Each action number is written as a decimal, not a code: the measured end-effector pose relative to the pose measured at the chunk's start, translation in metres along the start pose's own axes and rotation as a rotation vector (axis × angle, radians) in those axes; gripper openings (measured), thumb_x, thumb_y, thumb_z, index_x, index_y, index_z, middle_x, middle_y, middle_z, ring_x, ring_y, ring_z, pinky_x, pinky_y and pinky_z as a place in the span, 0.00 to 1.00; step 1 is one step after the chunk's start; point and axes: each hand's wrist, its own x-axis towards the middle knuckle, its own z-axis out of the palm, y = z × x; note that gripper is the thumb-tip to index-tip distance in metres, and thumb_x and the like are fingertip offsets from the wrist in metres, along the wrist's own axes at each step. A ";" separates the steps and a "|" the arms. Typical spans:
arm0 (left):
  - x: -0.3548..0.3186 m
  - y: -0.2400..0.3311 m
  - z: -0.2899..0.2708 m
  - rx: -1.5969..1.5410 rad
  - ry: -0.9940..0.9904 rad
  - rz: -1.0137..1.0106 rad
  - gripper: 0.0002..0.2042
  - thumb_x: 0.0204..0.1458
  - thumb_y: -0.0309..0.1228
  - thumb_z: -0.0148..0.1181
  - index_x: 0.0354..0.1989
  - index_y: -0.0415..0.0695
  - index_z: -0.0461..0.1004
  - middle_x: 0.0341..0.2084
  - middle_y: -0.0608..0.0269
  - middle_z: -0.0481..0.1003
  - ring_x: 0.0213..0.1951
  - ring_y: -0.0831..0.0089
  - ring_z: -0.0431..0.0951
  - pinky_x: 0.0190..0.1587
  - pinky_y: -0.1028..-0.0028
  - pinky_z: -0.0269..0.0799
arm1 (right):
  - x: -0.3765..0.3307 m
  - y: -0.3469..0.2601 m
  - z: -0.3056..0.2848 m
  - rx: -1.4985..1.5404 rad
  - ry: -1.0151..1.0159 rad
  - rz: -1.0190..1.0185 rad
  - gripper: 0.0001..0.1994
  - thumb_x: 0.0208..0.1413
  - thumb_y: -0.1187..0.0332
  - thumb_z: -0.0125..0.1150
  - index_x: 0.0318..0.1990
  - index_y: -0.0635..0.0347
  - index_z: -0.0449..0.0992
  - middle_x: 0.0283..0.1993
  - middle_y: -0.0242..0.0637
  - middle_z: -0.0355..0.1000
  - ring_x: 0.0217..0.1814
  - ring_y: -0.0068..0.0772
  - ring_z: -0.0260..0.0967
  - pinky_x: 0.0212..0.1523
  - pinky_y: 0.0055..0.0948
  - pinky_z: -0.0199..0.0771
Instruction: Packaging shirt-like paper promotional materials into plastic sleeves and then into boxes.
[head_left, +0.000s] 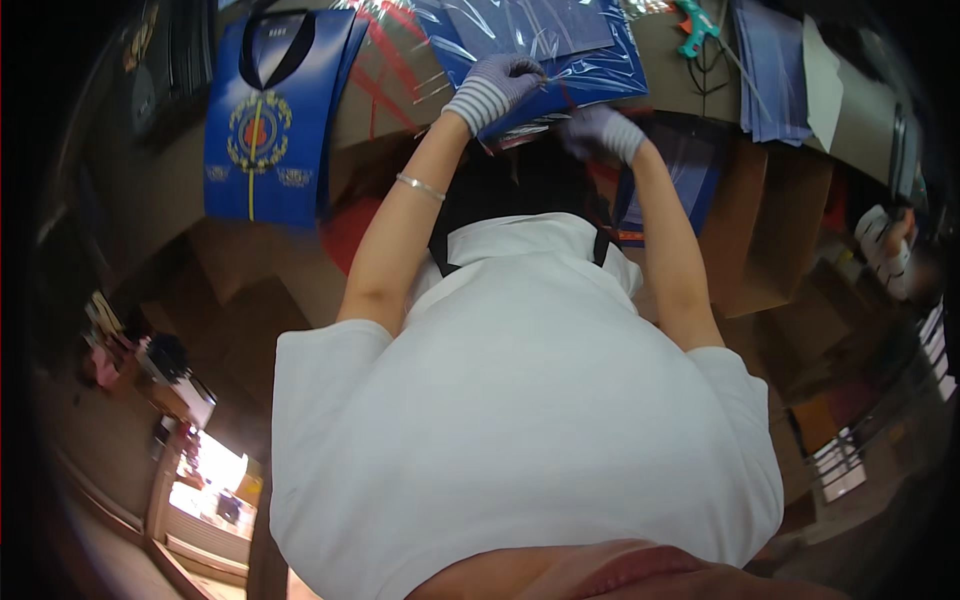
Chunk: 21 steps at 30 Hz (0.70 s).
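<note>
My left hand (497, 84), in a pale purple knit glove with a striped cuff, rests over the near-left part of a blue package (627, 62) in shiny clear plastic. Its thumb and fingers are curled together in a pinch; what lies between them is too small to make out. At the near edge of the same package is my right hand (603, 133), gloved alike. Motion smears its fingers, so their shape and anything in them cannot be told. A thin dark red strip runs across the package between the hands.
On the left stands a blue paper bag (230, 175) with a black handle and gold emblem. Red ribbons (395, 30) lie beside the package. A teal glue gun (697, 28), blue flat sheets (765, 80) and an open cardboard box (765, 230) are right. Another person (885, 245) is far right.
</note>
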 end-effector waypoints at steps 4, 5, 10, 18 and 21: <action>-0.018 -0.074 -0.001 -0.468 0.275 0.017 0.10 0.50 0.30 0.50 0.36 0.38 0.74 0.30 0.58 0.76 0.33 0.72 0.76 0.40 0.78 0.69 | -0.034 0.066 0.032 -0.112 -0.005 0.274 0.06 0.46 0.70 0.55 0.30 0.62 0.76 0.19 0.37 0.72 0.18 0.26 0.69 0.22 0.23 0.70; -0.034 -0.085 -0.006 -0.458 0.248 -0.101 0.10 0.52 0.30 0.48 0.36 0.40 0.74 0.29 0.61 0.76 0.33 0.73 0.76 0.38 0.76 0.70 | -0.032 0.065 0.034 -0.148 0.067 0.292 0.06 0.46 0.69 0.55 0.29 0.61 0.76 0.19 0.37 0.72 0.17 0.26 0.69 0.22 0.23 0.70; -0.115 -0.137 0.006 -0.778 0.073 -0.699 0.11 0.55 0.32 0.44 0.37 0.42 0.72 0.30 0.63 0.75 0.32 0.74 0.75 0.35 0.75 0.71 | -0.016 0.015 0.035 -0.166 0.599 0.217 0.16 0.45 0.55 0.59 0.33 0.60 0.75 0.18 0.36 0.71 0.20 0.27 0.69 0.25 0.24 0.69; -0.106 -0.124 0.035 -0.955 0.153 -0.643 0.16 0.56 0.36 0.43 0.47 0.39 0.67 0.41 0.55 0.72 0.41 0.65 0.74 0.40 0.72 0.71 | 0.002 -0.007 0.078 0.166 0.149 -0.169 0.10 0.51 0.64 0.56 0.38 0.59 0.73 0.22 0.32 0.69 0.23 0.21 0.68 0.25 0.20 0.69; -0.111 -0.135 0.041 -1.040 0.073 -0.586 0.16 0.57 0.36 0.41 0.46 0.38 0.66 0.40 0.55 0.72 0.41 0.63 0.74 0.41 0.71 0.71 | -0.007 -0.031 0.112 -0.543 0.269 -0.440 0.08 0.48 0.66 0.54 0.36 0.57 0.72 0.29 0.39 0.71 0.31 0.36 0.70 0.34 0.30 0.70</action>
